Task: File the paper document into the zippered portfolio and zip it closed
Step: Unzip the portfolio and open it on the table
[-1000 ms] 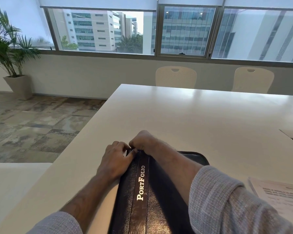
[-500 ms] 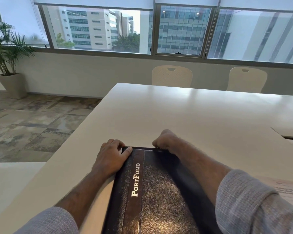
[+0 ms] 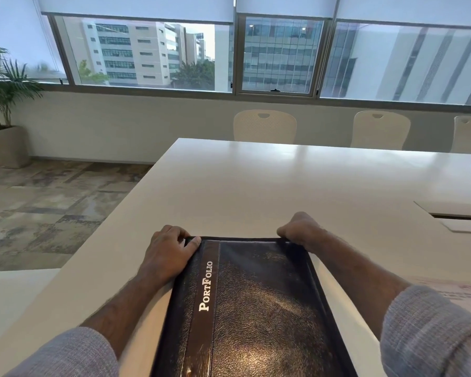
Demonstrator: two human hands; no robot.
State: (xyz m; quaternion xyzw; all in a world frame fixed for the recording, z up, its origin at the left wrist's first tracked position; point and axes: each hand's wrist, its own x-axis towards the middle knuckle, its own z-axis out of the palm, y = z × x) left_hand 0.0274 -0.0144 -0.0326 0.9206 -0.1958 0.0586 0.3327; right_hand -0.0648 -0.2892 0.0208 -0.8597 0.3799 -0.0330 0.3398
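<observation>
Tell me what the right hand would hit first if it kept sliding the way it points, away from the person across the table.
Nothing nearby, it seems: beyond the right hand at the portfolio's far right corner lies bare table, then the middle chair past the far edge. Depth is hard to judge.

A closed black portfolio lay on the white bench. The left hand pressed its far left corner. The right hand pinched its far right corner.
</observation>
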